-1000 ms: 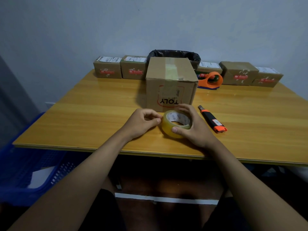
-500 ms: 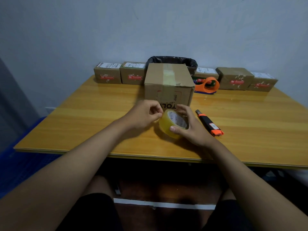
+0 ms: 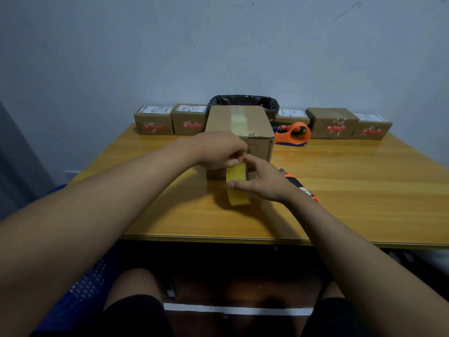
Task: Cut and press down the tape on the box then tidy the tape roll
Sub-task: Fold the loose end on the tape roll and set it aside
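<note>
A brown cardboard box (image 3: 239, 122) stands mid-table with a strip of clear tape along its top. In front of it a yellowish tape roll (image 3: 237, 184) is held upright on edge, lifted against the box's front face. My right hand (image 3: 263, 182) grips the roll from the right side. My left hand (image 3: 222, 150) pinches the tape's loose end at the top of the roll, close to the box front. An orange and black utility knife (image 3: 300, 187) lies on the table, partly hidden behind my right wrist.
Several small labelled parcels (image 3: 153, 120) line the wall at the back of the wooden table (image 3: 364, 190). An orange tape dispenser (image 3: 294, 135) and a black-lined bin (image 3: 243, 102) sit behind the box. A blue crate (image 3: 80, 288) stands on the floor at left.
The roll has been lifted from lying tilted on the table to standing on edge against the box front. Both hands moved forward and up; my left fingers now pinch the tape end.
</note>
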